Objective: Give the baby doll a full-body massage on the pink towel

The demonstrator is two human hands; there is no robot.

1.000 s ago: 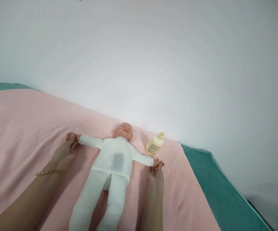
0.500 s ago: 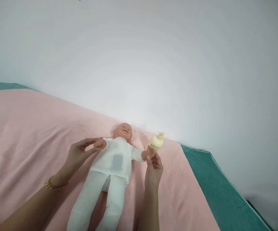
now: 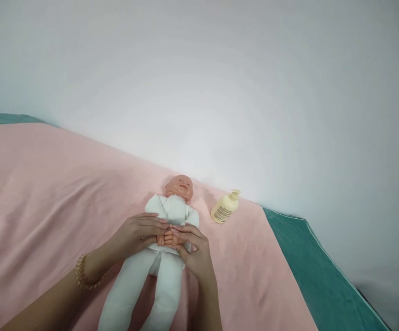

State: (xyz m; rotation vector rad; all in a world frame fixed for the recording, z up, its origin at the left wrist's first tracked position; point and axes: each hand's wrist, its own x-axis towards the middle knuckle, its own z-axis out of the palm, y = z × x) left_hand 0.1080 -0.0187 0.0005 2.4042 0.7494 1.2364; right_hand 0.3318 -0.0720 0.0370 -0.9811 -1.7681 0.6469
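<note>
A baby doll (image 3: pixel 176 209) in white clothes lies on its back, head toward the wall. Both its arms are bent in, so its small hands meet over the belly. My left hand (image 3: pixel 146 232), with a beaded bracelet (image 3: pixel 87 271) at the wrist, has its fingers wrapped over the doll's hand on the left. On the other side, my right hand (image 3: pixel 195 250) grips the doll's other hand between thumb and fingers. My fingertips nearly meet above the belly and hide part of the shirt.
A yellow pump bottle (image 3: pixel 225 207) stands tilted to the right of the doll, near the wall (image 3: pixel 199 92). Beneath lies a wrinkled pink sheet (image 3: pixel 254 266), with a green surface (image 3: pixel 296 248) showing past its right edge.
Both my hands have moved inward with the doll's arms, from spread out at its sides to together over its belly. The bottle's front is now uncovered.
</note>
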